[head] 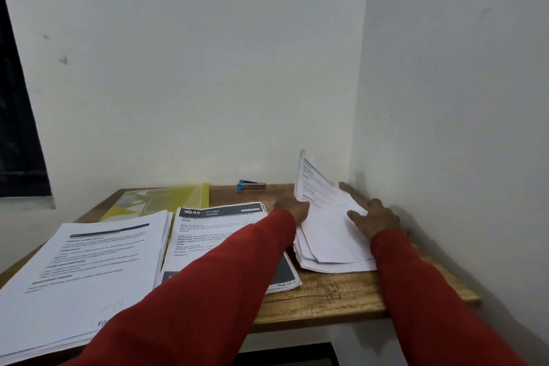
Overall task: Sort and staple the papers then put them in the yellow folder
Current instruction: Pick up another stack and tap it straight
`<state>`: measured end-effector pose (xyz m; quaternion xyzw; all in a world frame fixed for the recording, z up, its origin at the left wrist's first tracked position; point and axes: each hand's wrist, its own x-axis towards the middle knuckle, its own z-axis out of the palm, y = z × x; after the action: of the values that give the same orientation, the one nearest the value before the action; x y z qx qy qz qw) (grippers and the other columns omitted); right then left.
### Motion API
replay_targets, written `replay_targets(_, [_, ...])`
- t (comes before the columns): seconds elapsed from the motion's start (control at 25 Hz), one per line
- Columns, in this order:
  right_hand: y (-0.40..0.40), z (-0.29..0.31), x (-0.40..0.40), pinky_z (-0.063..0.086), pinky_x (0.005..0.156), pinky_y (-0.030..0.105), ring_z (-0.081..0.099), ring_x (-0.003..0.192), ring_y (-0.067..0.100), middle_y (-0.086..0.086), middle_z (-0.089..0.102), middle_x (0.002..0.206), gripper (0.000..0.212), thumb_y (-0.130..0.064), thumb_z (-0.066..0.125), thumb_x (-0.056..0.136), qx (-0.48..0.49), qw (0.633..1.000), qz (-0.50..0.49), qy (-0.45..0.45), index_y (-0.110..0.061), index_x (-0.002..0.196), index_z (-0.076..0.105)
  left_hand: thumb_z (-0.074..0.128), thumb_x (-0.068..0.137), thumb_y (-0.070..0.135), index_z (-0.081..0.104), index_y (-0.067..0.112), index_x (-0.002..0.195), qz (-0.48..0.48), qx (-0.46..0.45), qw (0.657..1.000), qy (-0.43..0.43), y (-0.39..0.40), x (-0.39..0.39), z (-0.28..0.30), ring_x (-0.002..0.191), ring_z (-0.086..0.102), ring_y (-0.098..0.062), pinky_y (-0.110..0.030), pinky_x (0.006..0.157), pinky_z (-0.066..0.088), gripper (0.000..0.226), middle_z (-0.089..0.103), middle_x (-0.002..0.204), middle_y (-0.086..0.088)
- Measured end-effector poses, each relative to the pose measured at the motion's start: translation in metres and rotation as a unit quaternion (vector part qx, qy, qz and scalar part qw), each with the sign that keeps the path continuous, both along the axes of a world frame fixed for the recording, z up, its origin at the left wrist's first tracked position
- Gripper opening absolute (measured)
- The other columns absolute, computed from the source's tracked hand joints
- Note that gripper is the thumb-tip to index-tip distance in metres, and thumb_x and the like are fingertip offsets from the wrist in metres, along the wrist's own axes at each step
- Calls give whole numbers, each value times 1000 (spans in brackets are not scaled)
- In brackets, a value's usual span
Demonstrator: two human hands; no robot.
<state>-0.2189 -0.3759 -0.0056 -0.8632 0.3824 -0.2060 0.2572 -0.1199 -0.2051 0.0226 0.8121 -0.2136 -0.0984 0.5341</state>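
Left hand [292, 208] grips a raised sheet [315, 184] at the left edge of the right-hand paper pile [332, 249]. Right hand [375, 217] rests spread flat on that pile, close to the right wall [445, 128]. Yellow folder [166, 197] lies far left; stapler [251, 185] at the table's [341, 291] far edge. Bare table shows near right.

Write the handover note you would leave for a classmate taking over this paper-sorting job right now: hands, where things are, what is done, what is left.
Left hand: lifting a sheet off the right pile.
Right hand: flat on that pile, steadying it.
Two more stacks: left stack and middle stack.
Stapler untouched by the back wall; yellow folder at back left, under the left stack's far edge.
Done: some sorting into piles.
Left: finish sorting, staple, file in folder.
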Motion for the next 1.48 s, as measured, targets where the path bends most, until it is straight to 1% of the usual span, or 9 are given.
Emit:
replay_targets(0.12, [8, 7, -4, 37, 110, 34, 48, 132, 27, 0, 52, 138, 79, -52, 68, 83, 135, 966, 29, -217, -19, 148, 35, 57, 98, 18, 53, 18, 127, -26, -175, 982, -59, 16, -11, 6, 117, 59, -20, -33, 101, 47, 30, 63, 127, -3])
replay_targets(0.2, [22, 23, -10, 45, 85, 8, 60, 111, 14, -7, 61, 114, 51, -29, 71, 90, 197, 911, 88, -352, -18, 134, 48, 56, 99, 23, 48, 28, 124, -41, -250, 963, -94, 31, -13, 12, 117, 60, -19, -39, 102, 48, 27, 63, 126, 2])
replay_targets(0.32, [36, 58, -21, 48, 61, 11, 64, 85, 9, -2, 67, 99, 35, -9, 68, 90, 191, 861, 143, -450, -20, 120, 54, 56, 99, 26, 44, 24, 122, -51, -294, 941, -159, 50, -9, 30, 112, 62, -14, -37, 101, 50, 26, 64, 122, 5])
replay_targets(0.48, [38, 94, -34, 50, 72, 23, 67, 91, 14, 1, 70, 106, 38, -11, 68, 90, 147, 856, 174, -464, -21, 124, 54, 54, 100, 22, 36, 12, 125, -70, -313, 920, -226, 55, -18, 54, 106, 63, -10, -29, 95, 51, 33, 62, 117, 5])
replay_targets(0.64, [36, 92, -51, 51, 74, 23, 66, 97, 13, 2, 68, 114, 44, -16, 70, 89, 138, 865, 180, -447, -18, 129, 51, 60, 96, 30, 32, 29, 124, -71, -279, 926, -246, 54, -31, 46, 97, 62, 0, -20, 82, 54, 40, 56, 109, 22])
replay_targets(0.8, [34, 86, -59, 51, 76, 21, 63, 106, 13, 0, 64, 120, 48, -23, 69, 91, 153, 853, 175, -468, -18, 134, 48, 52, 100, 35, 31, 27, 124, -84, -270, 927, -246, 42, -43, 40, 101, 63, -12, -25, 81, 59, 32, 56, 117, 5])
replay_targets(1.04, [35, 96, -63, 50, 76, 22, 64, 101, 12, -4, 65, 113, 37, -18, 67, 92, 115, 857, 163, -476, -19, 126, 51, 45, 104, 28, 32, 28, 117, -32, -259, 921, -290, 34, -48, 51, 94, 61, -11, -5, 66, 50, 19, 55, 116, 5])
replay_targets(1.36, [36, 40, -64, 49, 78, 21, 60, 99, 3, -4, 64, 116, 29, -14, 59, 97, 130, 886, 148, -420, -20, 124, 53, 39, 104, 11, 34, 11, 130, -41, -202, 945, -253, 35, -52, 13, 101, 58, -15, -3, 67, 46, 26, 55, 117, 2])
replay_targets(1.48, [19, 54, -55, 53, 87, 33, 63, 98, 16, 4, 65, 115, 35, -11, 64, 92, 99, 905, 99, -403, -16, 125, 55, 42, 102, 7, 32, 11, 135, -37, -162, 961, -222, 30, -53, 33, 102, 56, -16, -14, 78, 47, 34, 53, 118, 2])
